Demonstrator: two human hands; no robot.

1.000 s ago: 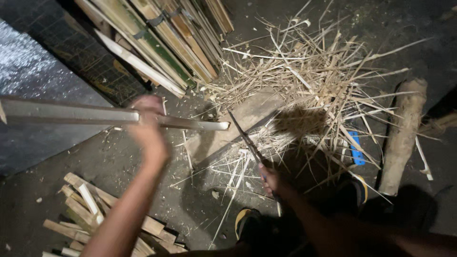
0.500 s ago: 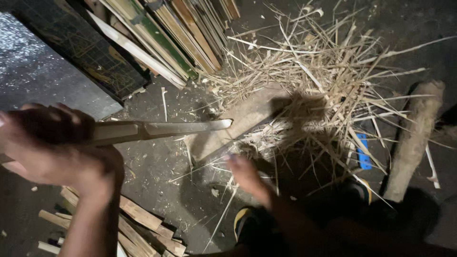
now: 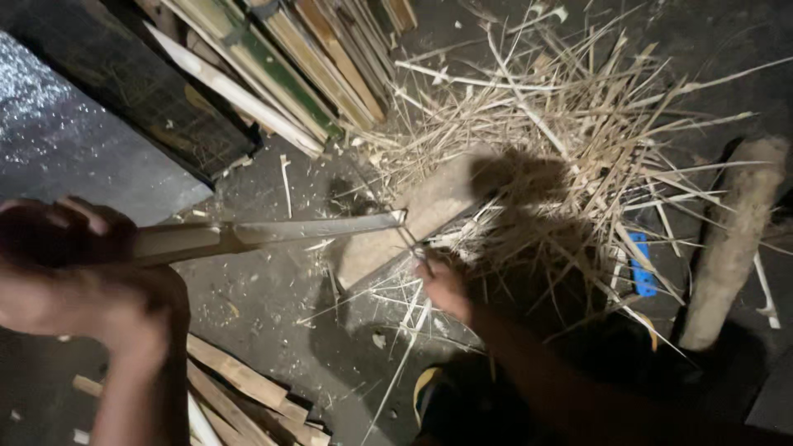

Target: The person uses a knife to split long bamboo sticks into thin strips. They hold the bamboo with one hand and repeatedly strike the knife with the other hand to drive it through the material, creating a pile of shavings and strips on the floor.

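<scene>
My left hand (image 3: 70,272) is closed around the near end of a long pale bamboo slat (image 3: 289,233). The slat runs right, and its pointed tip reaches the edge of a flat wooden block (image 3: 429,206) on the floor. My right hand (image 3: 446,287) is just below that tip, fingers closed on a thin dark knife (image 3: 413,245). The blade points up toward the slat's end. The knife is in shadow, so little of it shows.
A heap of dry bamboo shavings (image 3: 578,124) covers the floor behind the block. Long bamboo slats (image 3: 289,58) are stacked at top centre beside a dark panel (image 3: 124,91). A thick log (image 3: 735,239) and a blue object (image 3: 641,266) lie right. Short wood offcuts (image 3: 239,384) lie bottom left.
My left hand has drawn back toward the camera and left with the slat. My right hand and the knife have moved up to the slat's tip by the block.
</scene>
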